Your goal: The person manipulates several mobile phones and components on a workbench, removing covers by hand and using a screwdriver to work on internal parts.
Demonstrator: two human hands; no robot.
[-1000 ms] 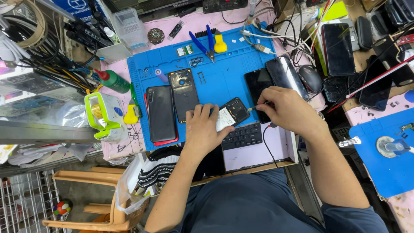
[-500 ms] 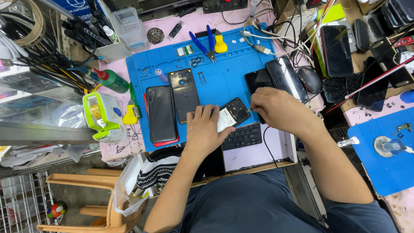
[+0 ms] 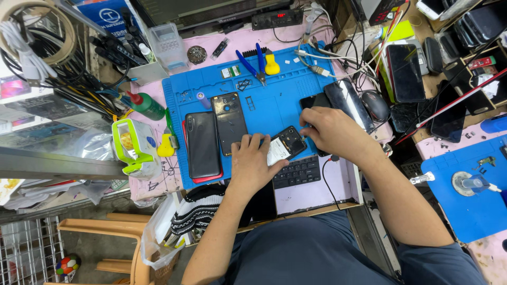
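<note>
An opened phone [image 3: 284,144] with its insides showing lies at the front edge of the blue work mat [image 3: 285,100]. My left hand [image 3: 252,164] lies flat over its near end and holds it down. Curled at the phone's far right corner is my right hand [image 3: 328,129], fingertips touching the mat beside it. Whether these fingers pinch a small tool is hidden. A thin black wire [image 3: 326,182] runs down from under the right wrist.
Left on the mat lie a black phone on a red case [image 3: 202,143] and a dark back cover [image 3: 228,121]. Another dark phone [image 3: 344,97], a mouse [image 3: 375,105], blue pliers [image 3: 249,64], a small keyboard [image 3: 297,171] and a green bottle [image 3: 147,105] surround them. A second blue mat [image 3: 470,206] is at right.
My right hand has shifted slightly left, closer to the opened phone's far corner. The left hand has stayed on the phone.
</note>
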